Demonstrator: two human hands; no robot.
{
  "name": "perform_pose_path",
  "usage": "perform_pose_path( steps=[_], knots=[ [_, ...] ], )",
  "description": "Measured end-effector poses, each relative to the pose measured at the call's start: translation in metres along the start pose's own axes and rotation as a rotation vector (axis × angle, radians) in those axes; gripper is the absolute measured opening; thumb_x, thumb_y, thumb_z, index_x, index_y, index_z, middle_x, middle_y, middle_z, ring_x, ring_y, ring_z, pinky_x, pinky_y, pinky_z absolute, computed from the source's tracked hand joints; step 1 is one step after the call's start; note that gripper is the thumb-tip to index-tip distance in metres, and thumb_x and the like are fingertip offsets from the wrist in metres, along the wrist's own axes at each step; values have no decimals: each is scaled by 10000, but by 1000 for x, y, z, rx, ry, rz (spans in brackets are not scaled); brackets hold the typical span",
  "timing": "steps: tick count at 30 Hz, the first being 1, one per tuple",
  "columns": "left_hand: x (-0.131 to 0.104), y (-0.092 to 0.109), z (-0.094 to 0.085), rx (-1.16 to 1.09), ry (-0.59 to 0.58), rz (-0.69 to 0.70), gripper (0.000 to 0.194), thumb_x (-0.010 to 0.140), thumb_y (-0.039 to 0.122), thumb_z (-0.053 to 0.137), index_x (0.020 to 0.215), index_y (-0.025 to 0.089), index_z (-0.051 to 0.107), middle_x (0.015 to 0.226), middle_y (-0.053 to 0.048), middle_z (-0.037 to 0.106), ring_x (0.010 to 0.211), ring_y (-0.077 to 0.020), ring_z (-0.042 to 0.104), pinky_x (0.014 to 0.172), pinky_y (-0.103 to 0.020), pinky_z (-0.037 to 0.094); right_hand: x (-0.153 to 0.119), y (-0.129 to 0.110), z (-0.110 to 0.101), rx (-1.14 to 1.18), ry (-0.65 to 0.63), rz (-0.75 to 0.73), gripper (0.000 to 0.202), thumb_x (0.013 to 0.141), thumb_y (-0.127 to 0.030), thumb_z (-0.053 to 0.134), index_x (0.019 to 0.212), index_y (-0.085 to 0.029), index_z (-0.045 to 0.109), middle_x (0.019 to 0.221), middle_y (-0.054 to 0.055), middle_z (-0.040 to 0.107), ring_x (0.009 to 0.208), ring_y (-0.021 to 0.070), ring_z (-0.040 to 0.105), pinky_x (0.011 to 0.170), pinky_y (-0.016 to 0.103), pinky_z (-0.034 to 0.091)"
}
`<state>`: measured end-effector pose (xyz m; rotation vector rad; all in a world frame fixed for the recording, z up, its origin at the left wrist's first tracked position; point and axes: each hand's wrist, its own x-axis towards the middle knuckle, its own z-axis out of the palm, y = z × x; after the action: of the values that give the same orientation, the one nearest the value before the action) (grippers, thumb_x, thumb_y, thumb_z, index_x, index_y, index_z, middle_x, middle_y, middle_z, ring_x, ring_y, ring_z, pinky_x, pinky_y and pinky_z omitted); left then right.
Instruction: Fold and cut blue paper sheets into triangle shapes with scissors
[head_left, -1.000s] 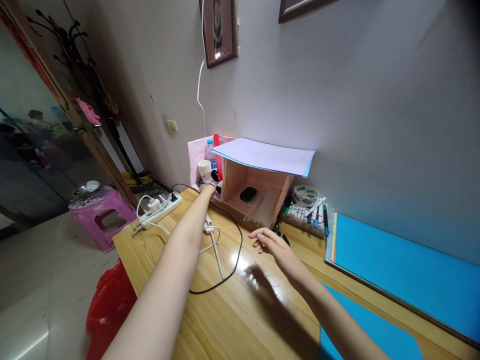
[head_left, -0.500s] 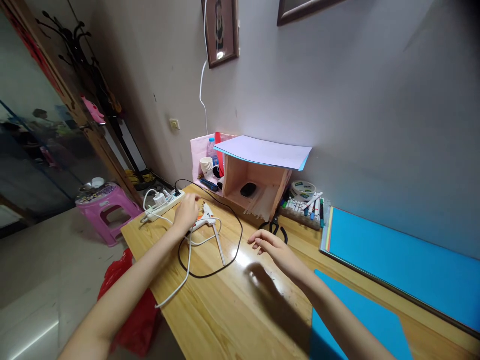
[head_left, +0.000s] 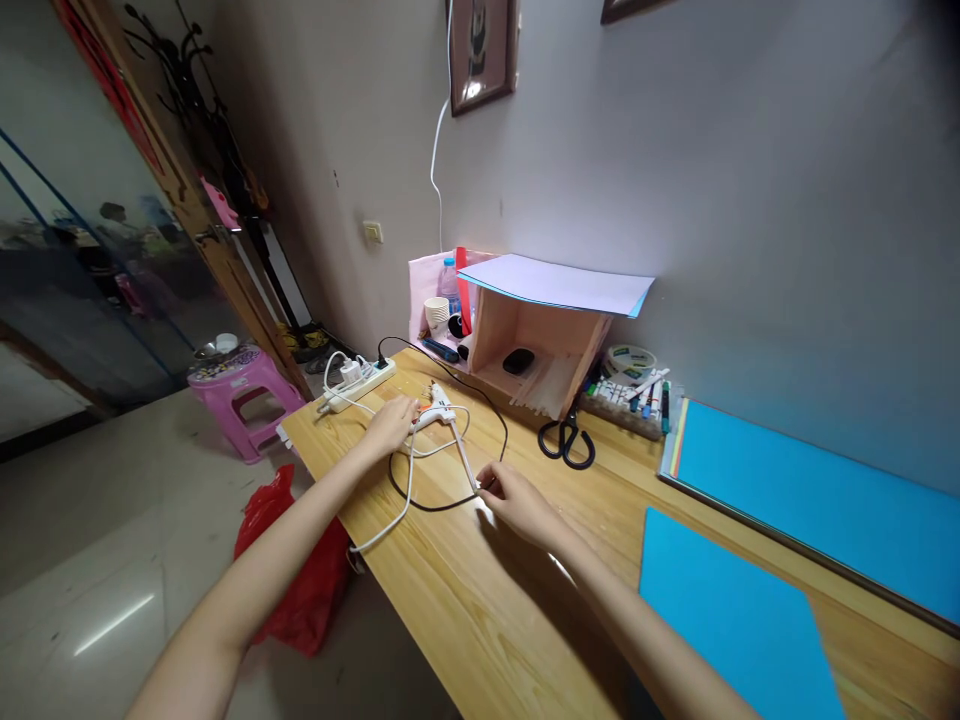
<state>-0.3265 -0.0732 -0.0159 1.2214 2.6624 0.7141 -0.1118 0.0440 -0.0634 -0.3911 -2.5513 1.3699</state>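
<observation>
A white hot glue gun (head_left: 441, 403) with an orange trigger lies on the wooden table. My left hand (head_left: 391, 424) is closed at its handle side, the fingertips partly hidden. From the gun's back end runs a long, pale glue stick (head_left: 463, 456). The thumb and fingers of my right hand (head_left: 514, 502) pinch the far end of this stick. A white cord (head_left: 409, 485) and a thin black cable (head_left: 431, 509) loop on the table around the gun.
Black scissors (head_left: 566, 443) lie right of the cable, before an open box (head_left: 574, 372). A power strip (head_left: 360, 388) sits at the table's left edge. Blue sheets (head_left: 735, 610) lie at the right. Markers (head_left: 634, 400) and tape (head_left: 630, 362) stand by the wall.
My right hand has moved left and down onto the end of the glue stick and closed on it. My left hand has come down to the glue gun. The view has shifted slightly.
</observation>
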Motion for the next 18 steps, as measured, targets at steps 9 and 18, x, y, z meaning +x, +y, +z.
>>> perform_pose_path(
  steps=[9,18],
  knots=[
    [-89,1,-46,-796,26,69,359,821,493,411,779,156,527,575,32,371,517,-83,348,508,-193,320,15,-19,21,-368,107,156,257,801,-430,484,797,-173,503,768,85,583,679,201,526,540,260,291],
    [-112,13,-31,-741,-207,47,352,820,468,413,915,151,532,691,1,448,603,-103,422,574,-211,379,40,-22,50,270,-23,135,135,740,-267,506,697,-145,544,631,10,555,579,123,507,539,225,347]
  ],
)
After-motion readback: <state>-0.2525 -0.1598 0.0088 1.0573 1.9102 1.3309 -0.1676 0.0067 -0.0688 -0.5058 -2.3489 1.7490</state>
